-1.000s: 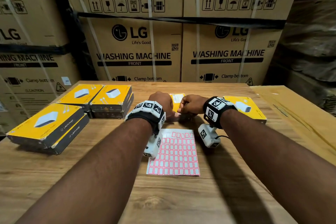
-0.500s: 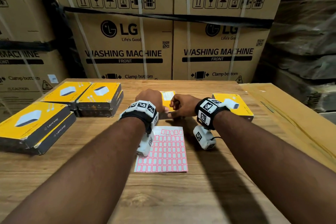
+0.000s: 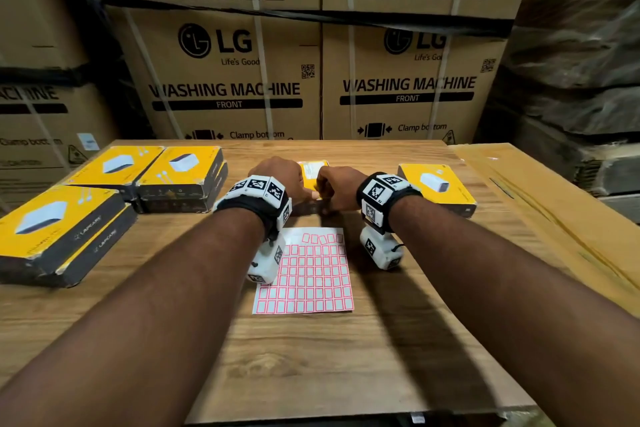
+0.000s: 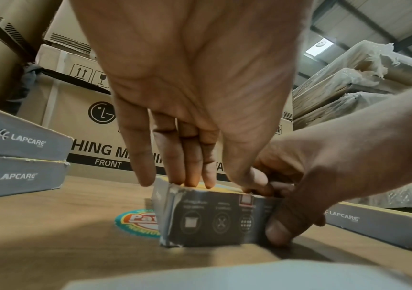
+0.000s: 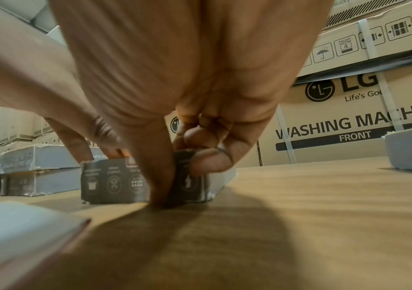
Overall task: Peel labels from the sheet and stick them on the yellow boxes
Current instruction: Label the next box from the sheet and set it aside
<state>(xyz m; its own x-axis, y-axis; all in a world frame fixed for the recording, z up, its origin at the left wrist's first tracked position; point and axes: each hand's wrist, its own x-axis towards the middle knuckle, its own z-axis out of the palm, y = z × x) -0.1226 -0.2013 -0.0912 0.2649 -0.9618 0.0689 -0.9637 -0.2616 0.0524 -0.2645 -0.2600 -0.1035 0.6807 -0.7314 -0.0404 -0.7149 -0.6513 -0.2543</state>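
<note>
A small yellow box [image 3: 313, 168] with a dark front face [image 4: 200, 221] lies at the table's middle, beyond the label sheet [image 3: 306, 277]. My left hand [image 3: 282, 180] rests straight fingers [image 4: 195, 176] on its top near the left corner, the thumb pressing down at the front edge. A red-bordered label [image 4: 246, 200] sits at the top of the front face, right below that thumb. My right hand [image 3: 337, 189] grips the box's right end, fingers curled over the top and thumb [image 5: 160, 182] down the front face [image 5: 110, 182].
Stacked yellow boxes stand at the left [image 3: 59, 218] and back left [image 3: 183, 166], and a single one at the right [image 3: 436, 184]. Large LG cartons [image 3: 228, 80] wall the table's far edge. A flat brown carton [image 3: 554, 218] lies at the right. A round sticker [image 4: 135, 219] marks the tabletop.
Both hands stay on the middle box with little visible movement. The head view has drifted a bit.
</note>
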